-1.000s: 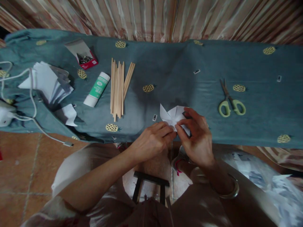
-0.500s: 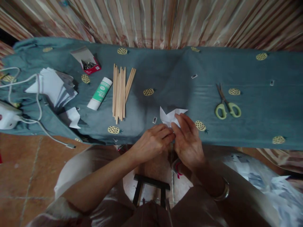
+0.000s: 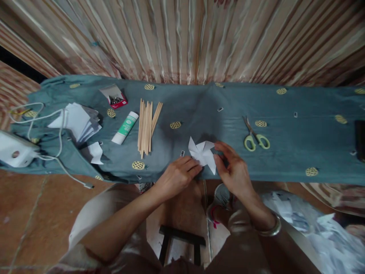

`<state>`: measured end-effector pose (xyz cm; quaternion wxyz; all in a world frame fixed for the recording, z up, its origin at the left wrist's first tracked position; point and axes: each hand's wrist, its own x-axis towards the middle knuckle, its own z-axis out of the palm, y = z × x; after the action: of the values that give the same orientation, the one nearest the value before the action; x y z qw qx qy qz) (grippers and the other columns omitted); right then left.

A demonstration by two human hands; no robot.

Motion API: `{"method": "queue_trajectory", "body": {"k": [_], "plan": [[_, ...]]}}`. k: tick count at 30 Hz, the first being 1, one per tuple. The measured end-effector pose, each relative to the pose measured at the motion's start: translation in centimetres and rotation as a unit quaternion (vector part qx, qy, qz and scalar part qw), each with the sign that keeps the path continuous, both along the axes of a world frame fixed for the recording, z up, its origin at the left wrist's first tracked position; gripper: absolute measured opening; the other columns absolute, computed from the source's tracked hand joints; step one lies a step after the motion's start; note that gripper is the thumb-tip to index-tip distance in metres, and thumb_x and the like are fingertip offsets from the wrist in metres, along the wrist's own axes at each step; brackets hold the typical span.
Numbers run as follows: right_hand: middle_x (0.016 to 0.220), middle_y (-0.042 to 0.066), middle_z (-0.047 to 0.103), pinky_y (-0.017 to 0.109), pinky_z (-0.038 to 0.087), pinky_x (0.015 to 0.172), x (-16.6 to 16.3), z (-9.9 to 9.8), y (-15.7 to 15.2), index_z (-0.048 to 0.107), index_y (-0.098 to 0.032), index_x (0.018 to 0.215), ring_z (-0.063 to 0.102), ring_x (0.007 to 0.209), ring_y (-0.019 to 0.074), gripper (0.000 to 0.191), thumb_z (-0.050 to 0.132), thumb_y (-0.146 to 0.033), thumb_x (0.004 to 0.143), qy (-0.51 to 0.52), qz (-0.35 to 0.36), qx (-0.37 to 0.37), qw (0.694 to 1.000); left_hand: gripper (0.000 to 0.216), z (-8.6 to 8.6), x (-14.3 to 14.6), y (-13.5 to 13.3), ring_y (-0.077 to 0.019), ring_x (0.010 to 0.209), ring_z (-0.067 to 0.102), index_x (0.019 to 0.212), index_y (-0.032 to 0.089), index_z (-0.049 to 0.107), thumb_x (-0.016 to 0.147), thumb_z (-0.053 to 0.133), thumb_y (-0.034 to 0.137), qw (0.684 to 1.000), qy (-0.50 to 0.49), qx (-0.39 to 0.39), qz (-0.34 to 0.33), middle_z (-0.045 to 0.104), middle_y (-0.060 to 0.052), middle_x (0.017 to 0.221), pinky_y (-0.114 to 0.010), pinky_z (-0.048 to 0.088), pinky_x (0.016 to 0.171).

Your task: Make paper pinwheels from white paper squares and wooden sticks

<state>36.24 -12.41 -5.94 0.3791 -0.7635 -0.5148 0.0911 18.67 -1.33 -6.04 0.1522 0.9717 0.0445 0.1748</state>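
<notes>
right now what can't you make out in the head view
All in the head view:
Folded paper: its lower-left part, covered by the left hand.
Metal bits in the red box: too small and dim to identify.
Green-and-white tube: lettering too small and blurred.
Dark object: cut off by the right edge.
White device: its left end, cut off by the left edge.

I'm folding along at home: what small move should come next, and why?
Perhaps press the folded white paper at its creased centre with the right hand: that centre lies uncovered, the right thumb and fingers are spread near the paper's right side, and the left hand is at its lower edge.
</notes>
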Motion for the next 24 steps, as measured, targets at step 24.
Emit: {"method": "queue_trajectory", "body": {"k": [24], "plan": [[0.145,0.011,0.042,0.057,0.041,0.106,-1.6,-1.0,0.6,0.058,-0.021,0.114,0.035,0.137,0.0287,0.034,0.038,-0.006,0.090,-0.123,0.106,0.006,0.987,0.019,-0.1,-0.2,0.4,-0.0179,0.089,0.061,0.105,0.012,0.065,0.094,0.050,0.016,1.000,0.006,0.021,0.016,0.068,-0.009,0.098,-0.032,0.050,0.078]]}}
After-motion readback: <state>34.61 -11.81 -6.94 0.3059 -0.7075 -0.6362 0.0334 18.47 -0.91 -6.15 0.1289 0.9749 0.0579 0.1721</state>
